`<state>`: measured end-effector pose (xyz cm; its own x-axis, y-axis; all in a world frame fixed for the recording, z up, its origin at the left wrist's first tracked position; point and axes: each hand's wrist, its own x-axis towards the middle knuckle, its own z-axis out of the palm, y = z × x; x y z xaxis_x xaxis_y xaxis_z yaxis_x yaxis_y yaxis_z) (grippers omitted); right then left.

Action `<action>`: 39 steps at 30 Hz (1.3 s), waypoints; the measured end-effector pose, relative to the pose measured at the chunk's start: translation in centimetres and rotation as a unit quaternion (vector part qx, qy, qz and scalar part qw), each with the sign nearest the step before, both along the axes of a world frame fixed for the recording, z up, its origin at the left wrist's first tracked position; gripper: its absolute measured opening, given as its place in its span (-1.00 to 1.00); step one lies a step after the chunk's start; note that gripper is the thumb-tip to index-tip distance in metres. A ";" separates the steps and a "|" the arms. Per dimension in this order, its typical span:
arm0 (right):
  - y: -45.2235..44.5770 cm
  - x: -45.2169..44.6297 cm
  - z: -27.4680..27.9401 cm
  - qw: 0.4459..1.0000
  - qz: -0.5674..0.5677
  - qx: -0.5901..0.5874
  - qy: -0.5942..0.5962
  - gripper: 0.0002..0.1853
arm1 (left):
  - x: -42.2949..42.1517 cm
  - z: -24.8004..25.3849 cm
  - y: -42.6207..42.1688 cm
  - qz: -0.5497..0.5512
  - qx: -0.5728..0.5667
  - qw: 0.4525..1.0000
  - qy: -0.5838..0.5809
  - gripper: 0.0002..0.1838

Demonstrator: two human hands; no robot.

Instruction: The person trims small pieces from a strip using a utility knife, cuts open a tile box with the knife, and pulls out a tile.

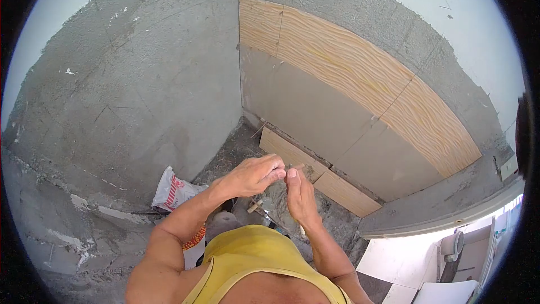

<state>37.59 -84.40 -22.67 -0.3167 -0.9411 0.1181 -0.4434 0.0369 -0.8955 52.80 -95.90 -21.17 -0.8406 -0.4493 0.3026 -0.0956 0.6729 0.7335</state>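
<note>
My left hand [256, 175] and my right hand [302, 196] meet in front of my chest, over the floor. Thumb and fingers are pinched together on each hand, the fingertips almost touching. Something small and dark shows between them, too small to name. Beyond my fingertips, wood-patterned tile strips [351, 193] lie along the foot of the right wall. Below my hands, a small wooden-looking piece [255, 206] sits among tools and clutter that I cannot make out.
A white bag with red print [175, 191] stands on the left by the rough cement wall [135, 79]. Wavy wood-look tiles [349, 56] and plain grey tiles [315, 110] cover part of the right wall. White pipe fittings [451, 245] lie at lower right.
</note>
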 end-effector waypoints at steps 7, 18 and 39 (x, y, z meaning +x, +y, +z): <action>0.6 -0.1 0.0 0.936 0.083 0.104 -0.326 -0.41 | 0.5 -0.4 0.6 -0.021 0.012 1.000 0.020 -0.74; 2.7 0.0 1.8 0.874 0.215 0.176 -0.398 -0.44 | 1.7 0.9 1.6 -0.160 0.175 0.971 0.018 -0.56; 13.9 -18.4 9.2 0.810 0.076 -0.313 -0.489 -0.65 | 11.3 -10.3 3.6 -0.052 0.159 0.977 -0.129 -0.73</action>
